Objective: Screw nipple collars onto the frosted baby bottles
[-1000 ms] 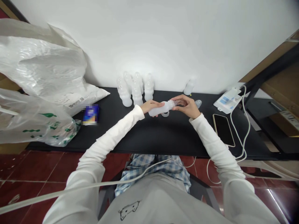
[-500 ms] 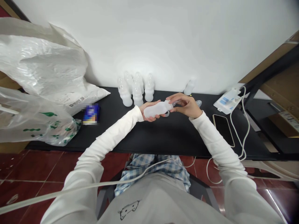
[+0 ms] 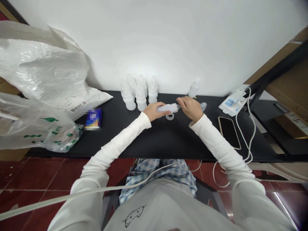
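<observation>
A frosted white baby bottle lies on its side in the air above the black table, its collar end to the right. My left hand wraps round its body from above, fingers closed. At the collar end, my right hand is curled over the clear nipple, back of the hand upward; its fingertips are partly hidden and slightly blurred. Just below the bottle's collar, a white ring rests on the table. A clear cap lies right of my right hand.
Several capped baby bottles stand by the wall; another bottle stands farther right. A phone, white cables and a white packet occupy the right side. Plastic bags and a blue pack are at left.
My left hand has turned over, so its back now faces up over the bottle. My right hand has rotated too, at the collar end. The ring beneath shows more fully.
</observation>
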